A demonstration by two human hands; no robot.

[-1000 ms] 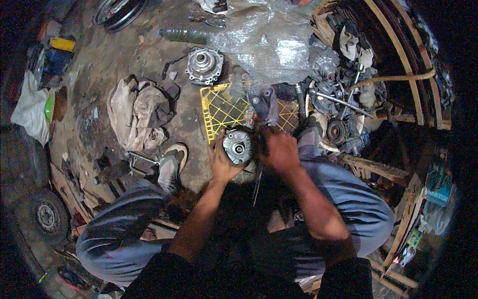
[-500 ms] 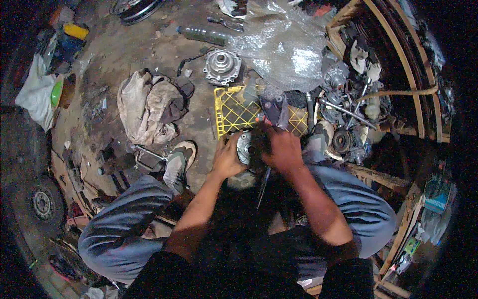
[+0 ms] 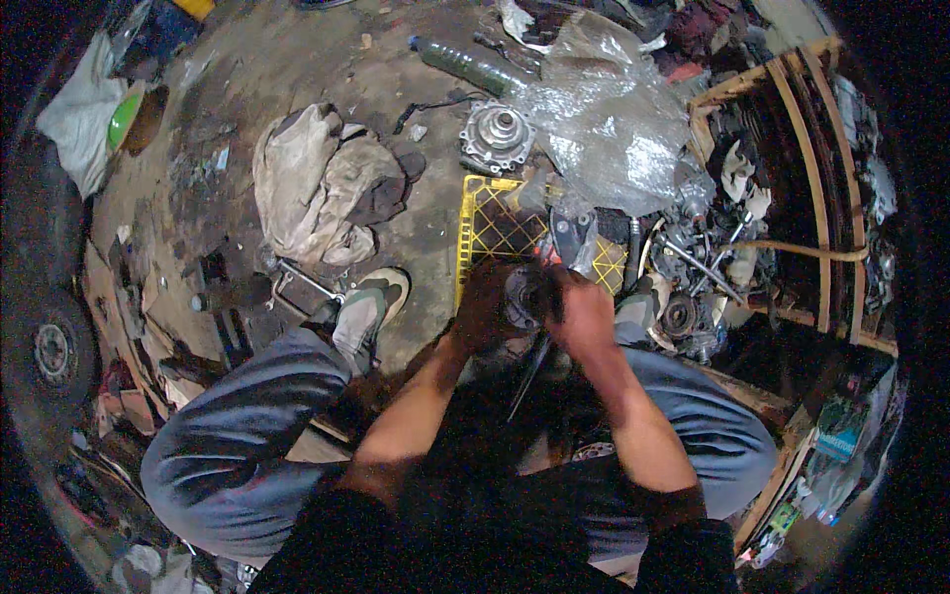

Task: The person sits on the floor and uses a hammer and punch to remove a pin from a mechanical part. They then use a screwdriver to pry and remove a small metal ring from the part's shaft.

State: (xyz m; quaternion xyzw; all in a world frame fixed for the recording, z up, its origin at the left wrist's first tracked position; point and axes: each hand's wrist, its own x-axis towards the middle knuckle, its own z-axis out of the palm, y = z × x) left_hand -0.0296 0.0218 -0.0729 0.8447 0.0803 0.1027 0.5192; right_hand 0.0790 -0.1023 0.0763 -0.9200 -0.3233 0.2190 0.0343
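Your left hand (image 3: 482,315) and right hand (image 3: 584,315) both clasp 1 round metal part (image 3: 524,295). Just beyond your grip, the yellow crate (image 3: 485,230) holds a grey part (image 3: 572,230).

A single head-worn fisheye camera looks steeply down from above a seated person onto a dirt workshop floor (image 3: 247,89). The view sits close over the person's forearms, which enter from the lower edge and meet near the centre, where the left hand (image 3: 485,312) and right hand (image 3: 582,315) close around a round metal part (image 3: 524,294). The knees fill the lower half. Straight edges bow toward the dark circular rim, as on the wooden frame (image 3: 807,148) at right. No second view is given.
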